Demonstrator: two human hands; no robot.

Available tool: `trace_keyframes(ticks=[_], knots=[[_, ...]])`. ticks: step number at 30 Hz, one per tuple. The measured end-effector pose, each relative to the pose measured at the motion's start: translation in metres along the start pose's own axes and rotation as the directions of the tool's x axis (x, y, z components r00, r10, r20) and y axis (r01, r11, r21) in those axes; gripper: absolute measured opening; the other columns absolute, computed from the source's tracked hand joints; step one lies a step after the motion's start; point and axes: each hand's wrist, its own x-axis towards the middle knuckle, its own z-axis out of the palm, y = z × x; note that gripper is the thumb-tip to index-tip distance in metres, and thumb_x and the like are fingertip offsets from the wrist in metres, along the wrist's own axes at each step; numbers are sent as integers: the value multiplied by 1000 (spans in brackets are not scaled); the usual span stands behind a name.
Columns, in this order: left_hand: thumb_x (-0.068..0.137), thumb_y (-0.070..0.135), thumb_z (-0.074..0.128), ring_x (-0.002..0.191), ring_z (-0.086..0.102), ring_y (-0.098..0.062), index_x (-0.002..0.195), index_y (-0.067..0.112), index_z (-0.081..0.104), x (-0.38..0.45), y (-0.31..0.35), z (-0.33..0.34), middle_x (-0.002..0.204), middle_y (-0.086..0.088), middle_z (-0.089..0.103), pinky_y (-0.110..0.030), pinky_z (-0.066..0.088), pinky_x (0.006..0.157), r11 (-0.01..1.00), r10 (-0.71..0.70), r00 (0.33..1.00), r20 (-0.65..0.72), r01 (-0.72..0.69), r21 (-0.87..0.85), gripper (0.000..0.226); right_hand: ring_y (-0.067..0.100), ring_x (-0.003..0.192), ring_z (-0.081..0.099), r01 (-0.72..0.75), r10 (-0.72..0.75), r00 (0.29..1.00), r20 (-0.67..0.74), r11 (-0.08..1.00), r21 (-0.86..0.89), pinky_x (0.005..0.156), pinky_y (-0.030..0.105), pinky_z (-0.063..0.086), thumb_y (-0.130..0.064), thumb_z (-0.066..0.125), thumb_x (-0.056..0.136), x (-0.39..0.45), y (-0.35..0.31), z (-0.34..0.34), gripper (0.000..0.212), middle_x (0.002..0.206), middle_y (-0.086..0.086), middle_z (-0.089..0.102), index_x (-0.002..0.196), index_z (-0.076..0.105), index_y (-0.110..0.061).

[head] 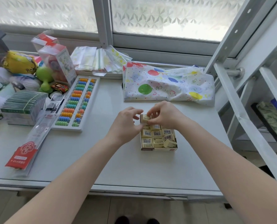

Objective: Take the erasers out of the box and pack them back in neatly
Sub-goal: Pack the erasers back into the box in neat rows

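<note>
- Closest to the camera are the two bare forearms, reaching in from the bottom corners and meeting over the far end of the box (158, 148).
- Left hand (126, 122): fingers curled in, thumb and fingertips pinching the left end of one eraser (145, 119) held just above the box's back edge.
- Right hand (162, 114): fingers bent down, pinching the same eraser from the right and top, so both hands have it together.
- The held eraser is a cream-yellow block with a printed wrapper, a bit tilted.
- The box is a shallow open cardboard tray sitting on the table (102, 159), right of center. The erasers (157, 135) inside are mostly in neat rows with barcode labels up, but a couple in the near right corner lie crooked.
- Off to the left: a red-and-clear ruler packet (31, 143), a green-edged stack of small packs (24, 105), then an abacus (77, 101) with colorful beads.
- Behind the hands, a balloon-print bag (167, 83) lies flat, well apart from the box.
- Far right, a white metal rack (241, 97) stands beside the table.
</note>
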Motion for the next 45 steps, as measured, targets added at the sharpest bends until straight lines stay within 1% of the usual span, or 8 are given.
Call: trace_keyframes(ticks=[5,9,16,22,25,30,39,45], knots=[[77,11,69,94,63,-13,120,10,61,5,2,-2,111,-2,62,-27,54,81,999,-10,999,47,8,37,44,12,64,56,-10,14,999,33,993,-114,60,23,43,-25,78,71,3,-7,0,16,67,-3,62,81,74,-14],[77,9,67,92,63,-13,115,10,64,10,4,-4,107,-2,64,-28,55,80,997,-12,998,56,8,79,38,15,74,54,-8,0,1000,-30,960,-279,64,26,44,-23,73,72,8,-14,6,10,80,5,64,77,72,-15],[81,18,65,93,61,-16,98,15,73,19,9,-2,101,2,64,-32,51,82,961,-13,998,69,-7,277,19,13,84,55,-50,38,997,-66,978,-201,68,25,43,-14,69,75,6,-10,6,4,89,5,66,75,71,-18],[87,17,54,98,58,-22,95,14,73,24,19,2,107,-2,58,-34,49,79,895,-37,996,79,-2,446,21,15,71,62,-43,37,999,-36,982,-183,66,30,54,-8,63,79,4,-12,-4,15,78,7,74,78,77,-9],[86,17,55,100,57,-20,100,19,73,23,19,2,107,0,57,-34,49,79,889,-7,995,99,-39,456,22,18,76,65,-84,82,996,-19,963,-256,73,33,57,-7,64,78,3,-6,-18,14,75,1,68,81,77,-12],[85,12,56,103,57,-20,101,20,73,25,19,5,107,2,61,-33,50,81,888,5,993,117,-58,457,25,14,58,53,-88,114,992,54,930,-357,60,25,44,-12,72,75,0,-4,-16,8,62,-5,58,81,76,-16],[85,9,54,101,57,-21,104,22,73,27,20,5,105,1,61,-36,50,82,897,-1,989,147,-64,436,30,23,83,63,-21,54,997,63,899,-437,72,31,52,-14,67,78,0,-1,-12,12,92,5,68,88,73,-15],[87,10,52,104,56,-22,108,23,71,24,20,5,108,1,61,-37,49,82,907,-8,989,145,-54,419,31,19,81,52,111,-87,994,71,853,-509,68,26,38,-21,67,74,-4,4,-12,15,89,3,60,87,66,-15]])
